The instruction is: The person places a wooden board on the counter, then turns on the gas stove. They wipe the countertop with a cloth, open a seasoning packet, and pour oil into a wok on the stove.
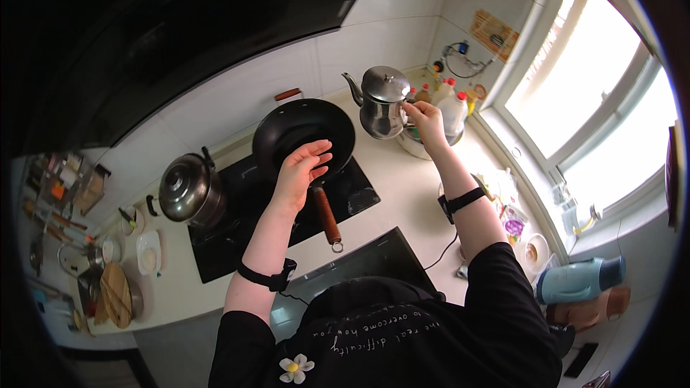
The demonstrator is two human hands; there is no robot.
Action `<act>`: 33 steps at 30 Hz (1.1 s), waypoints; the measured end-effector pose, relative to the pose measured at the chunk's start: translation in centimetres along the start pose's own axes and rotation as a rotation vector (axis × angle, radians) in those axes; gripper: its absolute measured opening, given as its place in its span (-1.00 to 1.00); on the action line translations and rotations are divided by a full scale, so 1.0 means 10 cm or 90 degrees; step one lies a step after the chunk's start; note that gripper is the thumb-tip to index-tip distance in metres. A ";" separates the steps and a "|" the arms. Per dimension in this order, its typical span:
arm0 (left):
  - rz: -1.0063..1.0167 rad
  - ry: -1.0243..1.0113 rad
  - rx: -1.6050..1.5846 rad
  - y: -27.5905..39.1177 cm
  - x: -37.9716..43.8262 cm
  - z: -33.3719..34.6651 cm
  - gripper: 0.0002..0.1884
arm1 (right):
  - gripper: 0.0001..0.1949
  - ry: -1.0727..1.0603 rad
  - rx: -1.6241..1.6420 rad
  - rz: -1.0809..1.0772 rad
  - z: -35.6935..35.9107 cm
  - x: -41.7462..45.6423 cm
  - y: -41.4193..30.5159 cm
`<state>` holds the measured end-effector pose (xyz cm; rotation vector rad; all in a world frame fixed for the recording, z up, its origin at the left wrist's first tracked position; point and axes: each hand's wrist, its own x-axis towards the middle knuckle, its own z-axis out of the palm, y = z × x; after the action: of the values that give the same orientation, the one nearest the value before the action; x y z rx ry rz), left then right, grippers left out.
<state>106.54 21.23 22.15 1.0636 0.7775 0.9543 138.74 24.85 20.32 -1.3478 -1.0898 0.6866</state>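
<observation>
My right hand (423,118) grips the handle of a shiny metal kettle (381,113), its lid on and its spout pointing left. The kettle is at the back of the counter, right of the black wok; whether its base touches the counter I cannot tell. My left hand (304,170) is above the near part of the wok (303,132), palm turned right, fingers apart and holding nothing. The wok stands on the black glass cooktop (356,191), with its wooden handle (326,215) towards me. A lidded metal pot (188,188) stands at the cooktop's left.
Bottles with red caps (453,110) and a metal basin (418,145) stand behind my right hand. A white dish (148,253) and a round wooden board (116,295) lie at the left. A blue thermos (579,280) is at the right, below the window. The range hood (215,27) hangs overhead.
</observation>
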 end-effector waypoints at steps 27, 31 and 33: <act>0.020 0.116 0.000 0.04 -0.43 -0.43 -0.62 | -0.78 -0.058 0.080 0.032 0.50 -0.15 0.17; 0.010 0.096 -0.023 -0.04 -0.42 -0.31 -0.62 | -0.76 0.055 0.199 0.044 0.01 -0.24 0.24; -0.001 0.064 -0.033 -0.07 -0.38 -0.20 -0.63 | -0.76 0.149 0.163 0.002 -0.39 -0.37 0.25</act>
<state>103.41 18.33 21.19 0.9753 0.8320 1.0278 141.34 20.24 17.52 -1.1753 -0.7849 0.6302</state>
